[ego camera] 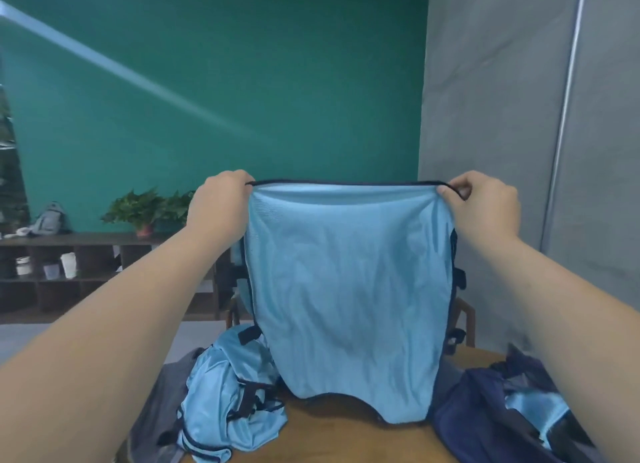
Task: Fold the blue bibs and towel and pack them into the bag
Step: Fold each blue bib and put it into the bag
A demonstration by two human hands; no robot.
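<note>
Likely early. Pinching top corners of a blue bib (346, 289) with left hand (221, 199) and right hand (485, 203), spread above the surface (339, 435), unfolded. Near left, crumpled bibs (228, 400) waiting; near right, bag (478, 414) with blue cloth (533, 407) inside.

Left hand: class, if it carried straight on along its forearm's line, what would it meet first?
The left hand grips the blue bib at its top corner; beyond that the way looks free up to the green wall, though depth is unclear.

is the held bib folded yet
No, the left hand and right hand pinch the bib by its top corners, and it hangs spread open.
</note>
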